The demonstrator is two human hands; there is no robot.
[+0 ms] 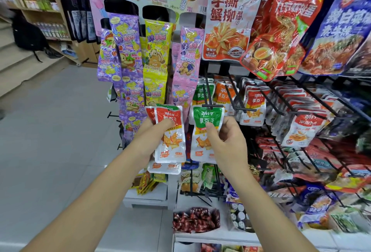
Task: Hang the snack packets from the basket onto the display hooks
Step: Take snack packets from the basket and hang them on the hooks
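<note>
The wire rack (246,109) fills the right side in front of you, with rows of small packets on its hooks. Big snack bags (228,21) hang along the top and long gummy strips (154,55) to the left. Your left grip (152,137) is curled round a stack of red packets (170,131), thumb across the front one, held just left of the rack. Your right grip (228,141) pinches a green packet (207,115) by its right edge, thumb on the front. Its top edge sits at the near tip of a black hook (210,108); whether the hook passes through it, you cannot tell.
</note>
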